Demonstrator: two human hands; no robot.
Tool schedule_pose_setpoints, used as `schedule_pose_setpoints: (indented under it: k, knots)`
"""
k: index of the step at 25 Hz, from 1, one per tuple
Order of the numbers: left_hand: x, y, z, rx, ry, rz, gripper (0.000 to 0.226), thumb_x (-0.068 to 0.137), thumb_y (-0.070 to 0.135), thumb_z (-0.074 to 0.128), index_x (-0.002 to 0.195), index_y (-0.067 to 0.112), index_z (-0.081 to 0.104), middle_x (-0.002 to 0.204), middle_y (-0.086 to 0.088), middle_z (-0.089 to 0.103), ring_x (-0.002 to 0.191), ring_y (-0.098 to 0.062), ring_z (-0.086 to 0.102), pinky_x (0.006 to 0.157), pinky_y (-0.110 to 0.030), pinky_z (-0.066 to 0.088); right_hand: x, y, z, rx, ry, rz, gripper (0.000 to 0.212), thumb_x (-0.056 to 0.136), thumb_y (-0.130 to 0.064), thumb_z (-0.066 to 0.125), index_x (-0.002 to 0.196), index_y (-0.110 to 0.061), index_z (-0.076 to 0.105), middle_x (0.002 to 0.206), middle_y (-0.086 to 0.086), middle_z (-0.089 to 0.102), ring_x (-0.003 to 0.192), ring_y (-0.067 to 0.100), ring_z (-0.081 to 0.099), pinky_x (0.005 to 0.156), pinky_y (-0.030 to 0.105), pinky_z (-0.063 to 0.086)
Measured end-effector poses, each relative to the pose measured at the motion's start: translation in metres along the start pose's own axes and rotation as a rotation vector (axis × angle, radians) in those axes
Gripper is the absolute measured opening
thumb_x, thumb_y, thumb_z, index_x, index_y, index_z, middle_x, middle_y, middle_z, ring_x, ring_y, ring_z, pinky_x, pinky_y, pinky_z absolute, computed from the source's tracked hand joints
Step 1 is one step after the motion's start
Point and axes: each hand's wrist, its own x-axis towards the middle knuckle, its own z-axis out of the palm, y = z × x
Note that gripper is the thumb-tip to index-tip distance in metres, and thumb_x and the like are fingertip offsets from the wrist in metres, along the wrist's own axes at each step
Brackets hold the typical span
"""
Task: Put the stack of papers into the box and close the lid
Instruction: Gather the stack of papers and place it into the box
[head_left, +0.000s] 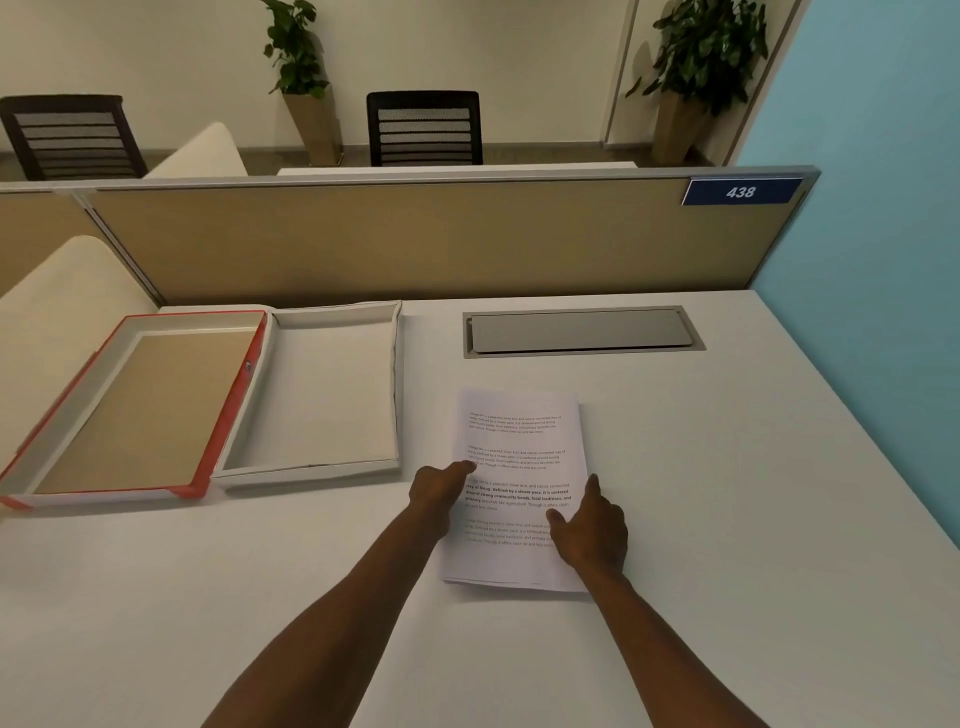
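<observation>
A stack of printed white papers (514, 467) lies flat on the white desk, right of centre. My left hand (436, 493) rests at the stack's left edge, with the index finger laid on the top sheet. My right hand (592, 525) sits on the stack's lower right part, thumb and index finger spread over the page. Neither hand has lifted the papers. To the left the box lies open: a white tray (311, 467) beside a red-edged half with a brown inside (228, 415), joined along one side. Both halves hold nothing.
A grey cable hatch (582, 332) is set into the desk behind the papers. A tan partition (415, 239) closes the desk's far side and a blue wall (872, 260) the right. A cream chair back (52, 291) stands at the left.
</observation>
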Motion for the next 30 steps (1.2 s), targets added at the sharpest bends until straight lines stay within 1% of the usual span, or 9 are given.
schedule_pose_setpoints:
  k: [3, 7, 11, 18, 22, 24, 27, 28, 30]
  knots:
    - [-0.002, 0.003, 0.001, 0.012, -0.048, 0.044, 0.043, 0.086, 0.030, 0.076, 0.116, 0.004, 0.061, 0.116, -0.016, 0.070, 0.104, -0.036, 0.068, 0.098, -0.053, 0.055, 0.000, 0.001, 0.000, 0.012, 0.000, 0.005, 0.090, 0.090, -0.045, 0.069, 0.158, -0.011, 0.021, 0.144, 0.012, 0.055, 0.132, 0.032, 0.052, 0.102, 0.042, 0.051]
    - [-0.006, 0.007, 0.006, 0.045, -0.094, 0.092, 0.040, 0.084, 0.032, 0.078, 0.105, 0.013, 0.050, 0.109, -0.013, 0.069, 0.095, -0.032, 0.071, 0.091, -0.052, 0.059, 0.000, 0.001, 0.001, 0.017, 0.015, 0.011, 0.090, 0.090, -0.046, 0.069, 0.158, -0.012, 0.021, 0.144, 0.012, 0.055, 0.132, 0.031, 0.052, 0.102, 0.042, 0.051]
    - [-0.008, 0.012, 0.012, 0.194, -0.027, 0.188, 0.039, 0.083, 0.033, 0.078, 0.103, 0.015, 0.049, 0.106, -0.010, 0.070, 0.090, -0.030, 0.074, 0.087, -0.049, 0.062, 0.000, 0.002, 0.002, 0.027, 0.023, 0.009, 0.089, 0.090, -0.046, 0.069, 0.158, -0.012, 0.022, 0.144, 0.012, 0.054, 0.132, 0.030, 0.053, 0.102, 0.041, 0.051]
    - [-0.008, 0.011, 0.007, 0.199, -0.020, 0.221, 0.041, 0.082, 0.035, 0.078, 0.106, 0.018, 0.050, 0.109, -0.011, 0.071, 0.091, -0.032, 0.074, 0.091, -0.053, 0.060, 0.000, 0.002, 0.001, 0.020, 0.022, -0.001, 0.088, 0.091, -0.045, 0.068, 0.158, -0.011, 0.022, 0.145, 0.012, 0.054, 0.133, 0.030, 0.051, 0.103, 0.041, 0.050]
    - [-0.007, 0.013, 0.002, 0.133, 0.010, 0.239, 0.053, 0.083, 0.029, 0.080, 0.121, 0.020, 0.043, 0.114, -0.011, 0.066, 0.086, -0.026, 0.071, 0.086, -0.048, 0.062, -0.003, 0.002, 0.001, 0.035, 0.023, -0.001, 0.087, 0.091, -0.045, 0.068, 0.158, -0.012, 0.024, 0.144, 0.012, 0.055, 0.132, 0.030, 0.052, 0.102, 0.041, 0.051]
    - [-0.004, 0.019, -0.001, 0.086, -0.038, 0.165, 0.061, 0.081, 0.028, 0.082, 0.125, 0.015, 0.042, 0.118, -0.014, 0.064, 0.098, -0.034, 0.071, 0.090, -0.052, 0.060, -0.003, 0.002, 0.000, 0.042, 0.021, -0.005, 0.086, 0.090, -0.045, 0.068, 0.157, -0.012, 0.025, 0.143, 0.012, 0.055, 0.132, 0.030, 0.052, 0.102, 0.041, 0.051]
    - [0.000, 0.030, -0.004, 0.070, -0.260, 0.056, 0.049, 0.082, 0.026, 0.081, 0.119, 0.001, 0.059, 0.119, -0.022, 0.070, 0.103, -0.039, 0.071, 0.094, -0.056, 0.057, -0.003, 0.002, -0.001, 0.038, 0.030, 0.010, 0.086, 0.090, -0.046, 0.068, 0.157, -0.014, 0.025, 0.142, 0.011, 0.056, 0.131, 0.029, 0.053, 0.101, 0.039, 0.052]
    - [0.001, 0.032, -0.003, 0.083, -0.305, 0.068, 0.045, 0.084, 0.023, 0.080, 0.119, 0.001, 0.061, 0.120, -0.023, 0.070, 0.102, -0.039, 0.071, 0.095, -0.056, 0.057, -0.003, 0.002, 0.000, 0.042, 0.026, 0.015, 0.086, 0.090, -0.047, 0.068, 0.157, -0.014, 0.025, 0.141, 0.011, 0.057, 0.130, 0.028, 0.054, 0.101, 0.039, 0.052]
    - [0.003, 0.029, 0.003, 0.123, -0.287, 0.129, 0.033, 0.088, 0.020, 0.076, 0.113, 0.004, 0.063, 0.120, -0.021, 0.071, 0.099, -0.036, 0.072, 0.094, -0.055, 0.057, -0.003, 0.003, 0.001, 0.058, 0.011, 0.019, 0.087, 0.089, -0.048, 0.069, 0.157, -0.015, 0.025, 0.139, 0.011, 0.057, 0.128, 0.028, 0.056, 0.100, 0.039, 0.053]
